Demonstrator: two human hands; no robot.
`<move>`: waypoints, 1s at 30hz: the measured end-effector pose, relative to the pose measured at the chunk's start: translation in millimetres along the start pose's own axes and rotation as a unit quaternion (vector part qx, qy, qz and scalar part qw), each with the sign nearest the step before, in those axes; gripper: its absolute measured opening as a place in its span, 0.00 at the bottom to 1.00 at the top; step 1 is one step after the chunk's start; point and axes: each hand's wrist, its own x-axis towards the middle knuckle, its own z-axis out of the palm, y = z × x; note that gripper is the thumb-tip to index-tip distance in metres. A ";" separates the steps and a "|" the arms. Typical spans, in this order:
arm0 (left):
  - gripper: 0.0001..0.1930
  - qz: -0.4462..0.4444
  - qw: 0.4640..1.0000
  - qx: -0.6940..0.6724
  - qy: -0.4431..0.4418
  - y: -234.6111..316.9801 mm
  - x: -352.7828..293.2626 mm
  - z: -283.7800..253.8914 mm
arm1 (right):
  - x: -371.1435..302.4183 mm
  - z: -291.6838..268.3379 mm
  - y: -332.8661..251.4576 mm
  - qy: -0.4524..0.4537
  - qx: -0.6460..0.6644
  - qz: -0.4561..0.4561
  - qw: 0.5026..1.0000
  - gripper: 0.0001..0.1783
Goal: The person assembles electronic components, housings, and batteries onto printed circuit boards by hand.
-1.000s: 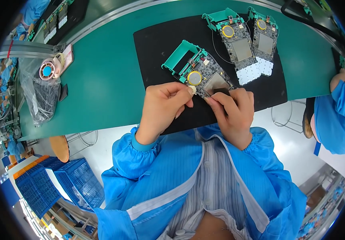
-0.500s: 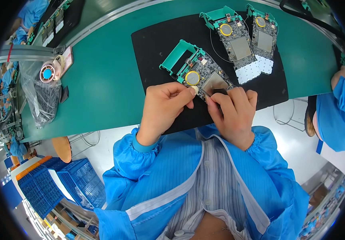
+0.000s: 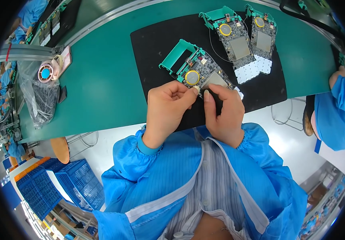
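A populated circuit board (image 3: 208, 65) with a green plastic frame (image 3: 177, 55), a yellow-rimmed round cell (image 3: 192, 77) and a square metal shield (image 3: 215, 79) lies tilted in front of me on a black mat (image 3: 152, 48). My left hand (image 3: 167, 108) is closed in a pinch at the board's near edge; a small pale bit (image 3: 197, 89) shows at its fingertips, and I cannot make out what it is. Beside it, my right hand (image 3: 226, 113) has the index finger over the shield and the thumb apart from it by the near edge. The right hand hides part of the board.
Two similar boards, one (image 3: 237, 46) overlapping the other (image 3: 264, 40), lie at the mat's far right. On the green table (image 3: 96, 80), a tape roll (image 3: 45, 73) and a clear plastic bag (image 3: 40, 100) sit to the left. Blue crates (image 3: 78, 184) stand below left; another person's blue sleeve (image 3: 336, 116) is at right.
My right hand has shifted left and slightly down along the board, toward my left hand, uncovering the board's right end. The left hand keeps its pinch in nearly the same place.
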 end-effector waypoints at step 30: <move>0.09 0.048 0.998 0.026 -0.019 -26.0 -3.9 -6.0 | 41.3 -62.9 57.7 -0.266 -0.048 -0.348 0.898 0.14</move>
